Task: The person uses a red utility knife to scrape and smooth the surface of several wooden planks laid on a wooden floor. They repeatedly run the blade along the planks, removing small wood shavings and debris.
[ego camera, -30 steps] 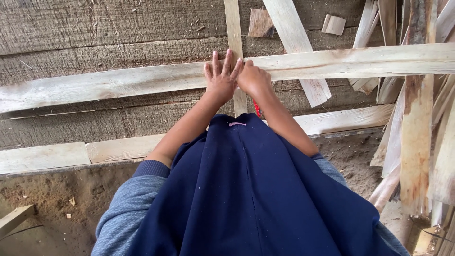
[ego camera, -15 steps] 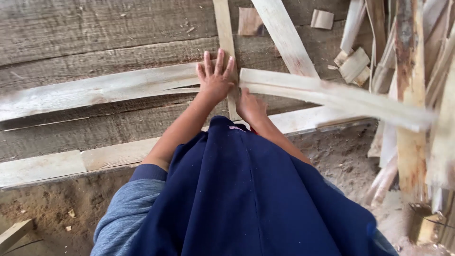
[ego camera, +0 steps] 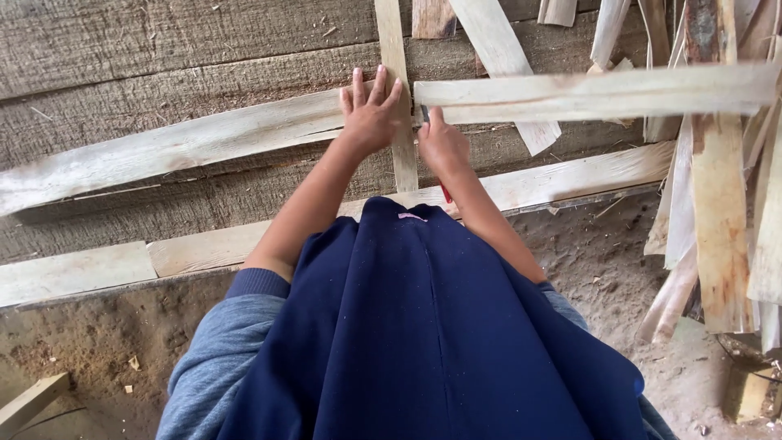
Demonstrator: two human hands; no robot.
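My left hand [ego camera: 371, 110] lies flat, fingers spread, on the right end of a long pale board [ego camera: 187, 143] that crosses a narrow upright slat [ego camera: 404, 163]. My right hand [ego camera: 442, 145] is curled at the left end of a second pale board [ego camera: 586, 91], thumb against its lower edge. That board runs right, roughly level and slightly blurred. The two board ends are a small gap apart beside the slat. A small red thing [ego camera: 445, 194] shows just below my right wrist; its kind is unclear.
All rests on weathered grey planks [ego camera: 163, 49]. A lower pale board [ego camera: 562, 179] runs along the front edge above a sandy floor [ego camera: 98, 342]. Loose slats and offcuts [ego camera: 717, 204] pile up on the right. A diagonal slat [ego camera: 505, 57] lies behind the hands.
The right board swung down toward me half a second ago and is now back up, level with the left board. My right hand followed it. My left hand stayed pressed flat.
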